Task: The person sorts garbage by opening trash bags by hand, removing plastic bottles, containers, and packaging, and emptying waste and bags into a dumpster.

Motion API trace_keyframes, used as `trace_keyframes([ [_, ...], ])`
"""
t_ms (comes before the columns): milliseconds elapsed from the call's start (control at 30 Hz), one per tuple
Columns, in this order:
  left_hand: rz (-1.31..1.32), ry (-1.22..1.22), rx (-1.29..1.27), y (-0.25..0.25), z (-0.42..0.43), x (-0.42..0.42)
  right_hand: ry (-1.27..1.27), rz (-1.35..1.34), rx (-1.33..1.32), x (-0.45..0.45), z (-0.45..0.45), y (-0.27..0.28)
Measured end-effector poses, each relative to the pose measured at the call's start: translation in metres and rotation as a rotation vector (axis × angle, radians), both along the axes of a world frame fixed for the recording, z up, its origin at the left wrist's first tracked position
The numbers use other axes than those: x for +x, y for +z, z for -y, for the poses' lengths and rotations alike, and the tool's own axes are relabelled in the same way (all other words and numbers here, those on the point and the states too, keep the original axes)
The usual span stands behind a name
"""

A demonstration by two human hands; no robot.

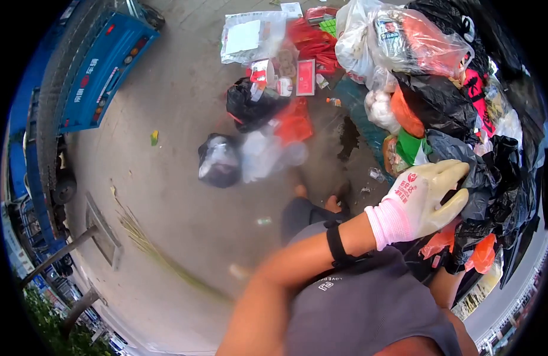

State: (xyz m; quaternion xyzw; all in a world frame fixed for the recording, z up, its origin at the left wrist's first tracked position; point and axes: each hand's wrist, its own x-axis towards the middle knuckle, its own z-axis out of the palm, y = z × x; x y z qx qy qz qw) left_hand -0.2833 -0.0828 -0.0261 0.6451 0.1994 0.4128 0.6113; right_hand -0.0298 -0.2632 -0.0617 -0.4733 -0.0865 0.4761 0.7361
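Observation:
My left hand (pixel 425 199), in a white and cream work glove with a pink cuff, reaches across my body to the right. Its fingers and thumb curl at a dark grey plastic bag (pixel 472 184) on the heap, with part of the bag between them. Below the glove are black plastic (pixel 505 207) and orange-red bag pieces (pixel 480 254). A green and white wrapper (pixel 410 147) lies just above the wrist. Of my right arm (pixel 446 288) only a stretch shows at the lower right; the hand is hidden behind the bags.
A large heap of waste bags (pixel 428 41) spreads along the right. On the pavement lie two tied dark bags (pixel 219 160), red plastic (pixel 312 44), a red box (pixel 306 77) and a clear bag (pixel 253 37). A blue truck (pixel 107 65) stands at the left, near a broom-like bundle (pixel 146 240).

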Motion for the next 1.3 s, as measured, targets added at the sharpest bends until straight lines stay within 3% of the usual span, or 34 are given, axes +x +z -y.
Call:
trace_keyframes([
  [67, -0.014, 0.086, 0.092, -0.029, -0.025, -0.04, 0.078, -0.026, -0.028, -0.023, -0.045, -0.011],
  [133, -0.116, 0.12, -0.008, -0.068, -0.044, -0.073, 0.151, -0.062, -0.043, -0.045, -0.09, -0.028],
  [200, -0.24, 0.114, -0.266, -0.094, -0.068, -0.116, 0.216, -0.078, -0.057, -0.064, -0.128, -0.033],
  [233, -0.378, 0.157, -0.303, 0.003, -0.023, -0.179, 0.228, -0.082, -0.048, -0.111, -0.098, 0.053],
  [333, -0.682, 0.256, -0.524, 0.009, -0.012, -0.252, 0.287, -0.125, -0.077, -0.166, -0.112, 0.093],
  [433, -0.747, 0.395, -0.638, 0.013, 0.01, -0.309, 0.361, -0.22, -0.107, -0.211, -0.137, 0.106],
  [500, -0.762, 0.508, -0.733, -0.054, -0.003, -0.298, 0.408, -0.297, -0.122, -0.21, -0.183, 0.059],
  [567, -0.894, 0.629, -0.661, -0.075, -0.026, -0.297, 0.459, -0.379, -0.139, -0.211, -0.236, 0.015],
  [633, -1.01, 0.589, -0.593, -0.12, -0.037, -0.306, 0.507, -0.464, -0.162, -0.215, -0.287, -0.028],
  [667, -0.986, 0.67, -0.756, -0.098, -0.064, -0.304, 0.535, -0.501, -0.167, -0.219, -0.315, -0.045],
  [733, -1.11, 0.629, -0.645, -0.099, -0.094, -0.299, 0.566, -0.589, -0.199, -0.222, -0.355, -0.086],
  [833, -1.115, 0.805, -0.912, -0.189, -0.112, -0.304, 0.569, -0.689, -0.239, -0.223, -0.385, -0.128],
  [967, -1.263, 0.728, -1.1, -0.25, -0.154, -0.304, 0.528, -0.797, -0.309, -0.216, -0.389, -0.177],
  [1100, -1.264, 0.607, -0.944, -0.348, -0.168, -0.322, 0.439, -0.937, -0.372, -0.211, -0.366, -0.224],
  [1300, -1.26, 0.427, -0.98, -0.421, -0.213, -0.332, 0.313, -1.152, -0.519, -0.236, -0.318, -0.306],
])
